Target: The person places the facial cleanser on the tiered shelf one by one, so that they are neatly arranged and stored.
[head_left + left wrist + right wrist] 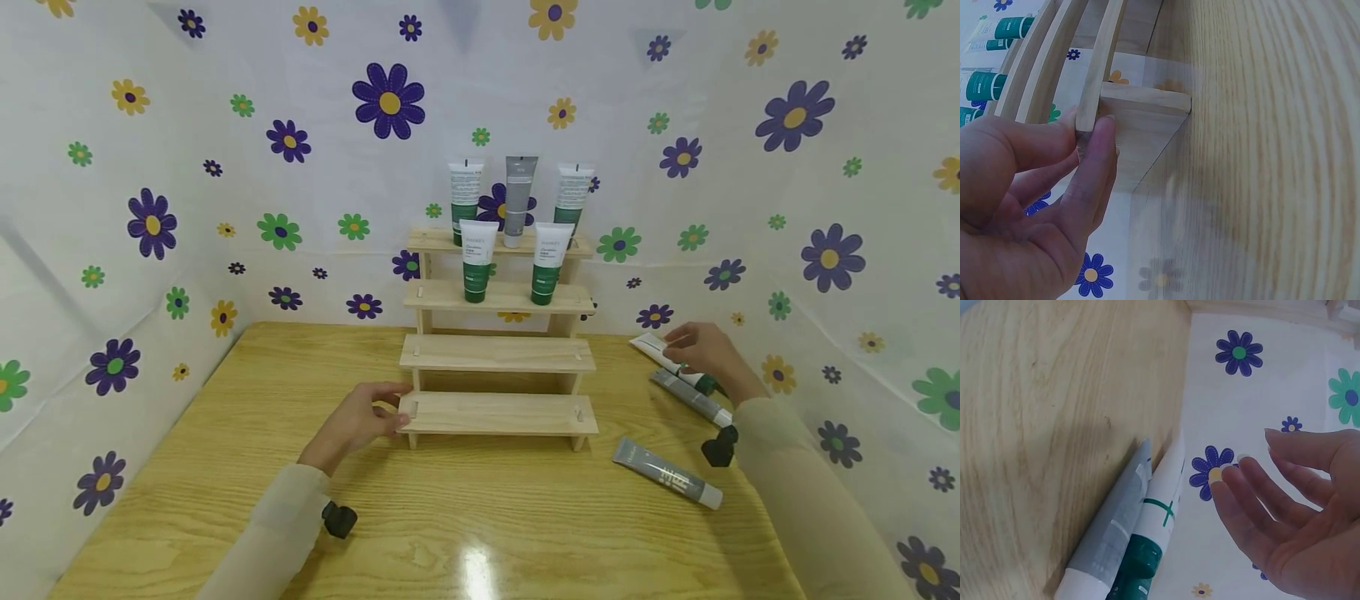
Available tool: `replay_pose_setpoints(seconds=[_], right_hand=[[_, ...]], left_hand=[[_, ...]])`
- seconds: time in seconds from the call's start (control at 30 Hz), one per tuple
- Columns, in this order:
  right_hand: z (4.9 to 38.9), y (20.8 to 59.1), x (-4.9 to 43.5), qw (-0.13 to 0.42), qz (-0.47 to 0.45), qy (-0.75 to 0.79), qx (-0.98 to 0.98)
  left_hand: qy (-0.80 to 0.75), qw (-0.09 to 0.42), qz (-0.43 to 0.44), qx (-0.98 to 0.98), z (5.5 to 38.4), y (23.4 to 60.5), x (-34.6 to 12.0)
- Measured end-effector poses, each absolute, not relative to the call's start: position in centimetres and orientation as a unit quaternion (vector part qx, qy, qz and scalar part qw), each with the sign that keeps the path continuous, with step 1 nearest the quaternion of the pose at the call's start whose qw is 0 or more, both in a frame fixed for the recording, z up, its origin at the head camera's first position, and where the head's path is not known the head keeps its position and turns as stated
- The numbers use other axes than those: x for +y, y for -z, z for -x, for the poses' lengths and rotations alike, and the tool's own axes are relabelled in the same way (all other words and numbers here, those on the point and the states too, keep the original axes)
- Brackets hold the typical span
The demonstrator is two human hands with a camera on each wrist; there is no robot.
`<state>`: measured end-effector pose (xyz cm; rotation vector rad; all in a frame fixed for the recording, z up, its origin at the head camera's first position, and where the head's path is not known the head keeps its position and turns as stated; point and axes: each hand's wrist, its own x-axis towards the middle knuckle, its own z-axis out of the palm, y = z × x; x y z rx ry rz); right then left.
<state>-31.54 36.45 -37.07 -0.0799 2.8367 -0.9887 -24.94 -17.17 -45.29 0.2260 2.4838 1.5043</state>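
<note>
My left hand (367, 417) pinches the left end of the lowest step (495, 414) of a tiered wooden display rack. In the left wrist view, thumb and fingers (1099, 147) close on the board's edge. On the right, my right hand (708, 354) hovers beside a white and green squeeze tube (651, 347) lying on the table. The right wrist view shows its fingers apart and loosely bent, with nothing between them. A grey squeeze tube (1107, 531) lies alongside the white and green tube (1163, 500).
Two white and green tubes (476, 260) (551, 262) stand on the rack's second step from the top. Behind them, the top step bears a grey tube (519, 200) between two white and green ones. Another grey tube (666, 473) lies nearer on the table (375, 542). Flower-patterned sheets (225, 200) enclose the table.
</note>
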Motion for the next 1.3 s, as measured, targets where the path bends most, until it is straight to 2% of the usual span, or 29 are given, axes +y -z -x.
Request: replay_pose_setpoints(seconds=[0.43, 1.1, 1.3], right_hand=[[31.4, 38.9, 38.0, 0.055, 0.018, 0.265, 0.962], [31.1, 40.6, 40.4, 0.044, 0.053, 0.19, 0.979], [31.1, 40.7, 40.5, 0.067, 0.037, 0.191, 0.979]], left_hand=[[-0.519, 0.115, -0.081, 0.843, 24.9, 45.4, -17.2], [-0.514, 0.115, -0.07, 0.847, 25.0, 45.5, -17.1], [-0.519, 0.117, -0.073, 0.844, 24.9, 45.4, -17.2]])
